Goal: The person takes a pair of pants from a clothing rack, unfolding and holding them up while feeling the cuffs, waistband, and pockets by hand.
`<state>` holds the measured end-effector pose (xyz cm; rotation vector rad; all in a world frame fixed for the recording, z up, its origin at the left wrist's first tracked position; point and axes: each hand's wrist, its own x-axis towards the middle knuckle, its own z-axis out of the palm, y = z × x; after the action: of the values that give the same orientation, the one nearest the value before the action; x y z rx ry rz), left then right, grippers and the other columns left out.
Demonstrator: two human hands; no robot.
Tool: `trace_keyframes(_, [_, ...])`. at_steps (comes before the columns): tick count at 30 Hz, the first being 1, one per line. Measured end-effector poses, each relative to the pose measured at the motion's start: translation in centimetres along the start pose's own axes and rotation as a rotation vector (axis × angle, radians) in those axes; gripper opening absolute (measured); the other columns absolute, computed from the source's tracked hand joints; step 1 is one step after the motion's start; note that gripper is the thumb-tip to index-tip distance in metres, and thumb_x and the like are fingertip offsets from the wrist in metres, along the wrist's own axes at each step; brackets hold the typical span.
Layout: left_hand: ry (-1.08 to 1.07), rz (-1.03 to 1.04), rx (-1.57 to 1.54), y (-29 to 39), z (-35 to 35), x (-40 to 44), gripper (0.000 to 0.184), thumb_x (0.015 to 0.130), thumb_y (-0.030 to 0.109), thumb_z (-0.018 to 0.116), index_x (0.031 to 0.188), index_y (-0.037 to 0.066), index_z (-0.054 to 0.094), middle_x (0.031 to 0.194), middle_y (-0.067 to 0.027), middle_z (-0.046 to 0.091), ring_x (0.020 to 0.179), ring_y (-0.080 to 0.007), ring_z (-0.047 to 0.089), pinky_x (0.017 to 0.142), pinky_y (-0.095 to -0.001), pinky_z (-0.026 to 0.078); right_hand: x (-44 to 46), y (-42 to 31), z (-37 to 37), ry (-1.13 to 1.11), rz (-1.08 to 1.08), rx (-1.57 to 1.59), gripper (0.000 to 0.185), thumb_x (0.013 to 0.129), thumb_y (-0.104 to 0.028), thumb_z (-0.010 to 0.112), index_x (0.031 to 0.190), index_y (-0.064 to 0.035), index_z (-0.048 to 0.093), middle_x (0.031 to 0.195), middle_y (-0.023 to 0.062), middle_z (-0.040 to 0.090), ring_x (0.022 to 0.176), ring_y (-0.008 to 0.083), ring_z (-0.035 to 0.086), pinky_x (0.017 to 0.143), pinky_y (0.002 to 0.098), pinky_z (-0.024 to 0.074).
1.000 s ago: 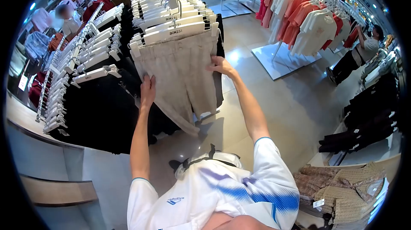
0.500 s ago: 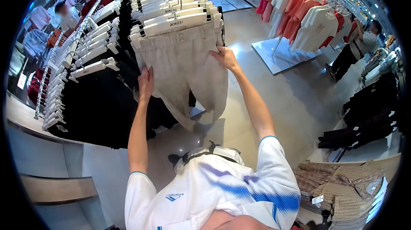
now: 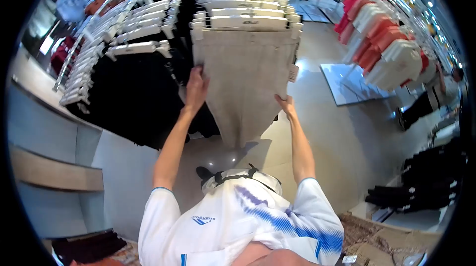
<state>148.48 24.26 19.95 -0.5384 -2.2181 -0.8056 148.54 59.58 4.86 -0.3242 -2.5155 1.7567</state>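
A pair of light beige trousers point(image 3: 243, 75) hangs from a white clip hanger point(image 3: 250, 22) at the front of a packed rail. My left hand point(image 3: 197, 87) is closed at their left edge, its fingertips partly hidden and blurred. On the opposite side, my right hand point(image 3: 285, 104) pinches the right edge lower down, thumb and fingers together. A small paper tag point(image 3: 293, 73) sticks out at the right edge above my right hand. The trousers hang flat between both hands, their lower part narrowing toward the floor.
Black trousers point(image 3: 134, 92) on white hangers fill the rail to the left. Pink and white tops point(image 3: 379, 38) hang at the right above a white base point(image 3: 342, 90). Another person point(image 3: 431, 97) stands at the far right. Black folded clothes point(image 3: 426, 177) lie nearer.
The view has shifted, so the rail appears further right. The trousers' buttoned waist and separate legs no longer show; they look flat and plain. My right hand sits lower on the edge.
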Motion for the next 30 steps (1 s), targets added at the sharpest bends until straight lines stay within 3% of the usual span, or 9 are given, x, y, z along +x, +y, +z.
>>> trace_keyframes(4, [-0.026,0.029,-0.060,1.3,-1.0,-4.9,0.023,0.080,-0.004,0.060,0.100,-0.002,0.049,0.097,-0.0198,0.054,0.090,-0.0373,0.056,0.078,-0.0374,0.046,1.1,2.0,0.2,0.052,-0.026,0.245,0.040,0.085,-0.031,0.066,0.103,0.0039,0.064,0.095,0.0130,0.068,0.086,0.0183,0.063,0.073,0.0354,0.0484])
trace_keyframes(7, [-0.444,-0.334,-0.279,-2.6,2.6,-10.5,0.020,0.085,0.012,0.066,0.091,0.000,0.052,0.084,-0.0118,0.059,0.074,-0.0205,0.061,0.065,-0.0314,0.049,-0.7,0.2,-0.1,-0.048,0.086,0.561,0.042,0.089,-0.028,0.062,0.118,0.0017,0.056,0.110,0.0131,0.063,0.097,0.0213,0.061,0.080,0.0365,0.0486])
trace_keyframes(11, [-0.474,-0.660,-0.385,-2.5,4.9,-10.9,0.023,0.084,0.015,0.068,0.091,0.000,0.052,0.088,-0.0091,0.062,0.082,-0.0156,0.061,0.071,-0.0289,0.050,-4.9,-6.8,-2.8,-0.233,0.225,0.780,0.045,0.091,-0.022,0.059,0.130,-0.0025,0.045,0.119,0.0122,0.058,0.104,0.0238,0.060,0.085,0.0381,0.0512])
trace_keyframes(13, [-0.677,-0.607,-1.018,-0.6,6.1,-11.2,0.023,0.084,0.013,0.067,0.096,0.001,0.053,0.093,-0.0083,0.061,0.087,-0.0165,0.061,0.074,-0.0276,0.050,-6.4,-8.7,-3.7,-0.267,0.234,0.850,0.043,0.091,-0.021,0.059,0.128,-0.0032,0.046,0.117,0.0115,0.059,0.103,0.0234,0.060,0.084,0.0381,0.0523])
trace_keyframes(15, [-1.015,-0.443,-0.535,5.0,5.8,-10.0,0.059,0.083,0.025,0.069,0.130,0.002,0.042,0.117,-0.0150,0.055,0.110,-0.0251,0.054,0.091,-0.0327,0.044,-7.6,-10.5,-3.9,-0.373,0.284,1.075,0.035,0.091,-0.018,0.058,0.123,-0.0051,0.050,0.110,0.0092,0.062,0.097,0.0212,0.063,0.078,0.0375,0.0544])
trace_keyframes(19, [-0.761,-0.256,-0.767,10.3,10.0,-12.2,0.070,0.082,0.034,0.070,0.135,0.001,0.038,0.123,-0.0146,0.053,0.115,-0.0239,0.049,0.096,-0.0347,0.040,-9.8,-13.6,-3.4,-0.409,0.289,1.183,0.021,0.091,-0.016,0.058,0.109,-0.0057,0.055,0.097,0.0047,0.064,0.083,0.0184,0.065,0.066,0.0333,0.0548])
trace_keyframes(22, [-0.646,-0.536,-1.126,12.9,9.6,-11.3,0.061,0.084,0.035,0.068,0.128,0.000,0.047,0.116,-0.0103,0.058,0.108,-0.0189,0.052,0.093,-0.0327,0.042,-8.3,-12.4,-3.9,-0.686,0.183,1.417,0.018,0.091,-0.014,0.057,0.107,-0.0060,0.055,0.097,0.0054,0.064,0.086,0.0182,0.064,0.072,0.0322,0.0531])
trace_keyframes(24, [-0.922,-0.695,-1.046,13.2,8.6,-10.5,0.049,0.089,0.034,0.062,0.122,-0.001,0.053,0.106,-0.0063,0.062,0.098,-0.0133,0.056,0.087,-0.0286,0.045,-9.7,-14.1,-4.2,-0.491,0.112,1.354,0.028,0.094,-0.021,0.053,0.117,-0.0048,0.053,0.109,0.0073,0.062,0.097,0.0189,0.062,0.084,0.0341,0.0506])
trace_keyframes(30, [-0.849,-0.985,-1.427,12.3,5.4,-8.1,0.050,0.092,0.044,0.054,0.119,0.002,0.054,0.105,-0.0065,0.064,0.091,-0.0133,0.061,0.080,-0.0290,0.049,-10.7,-10.8,-3.8,-0.434,-0.189,0.933,0.049,0.093,-0.035,0.054,0.131,-0.0064,0.043,0.127,0.0082,0.051,0.120,0.0228,0.046,0.100,0.0427,0.0366])
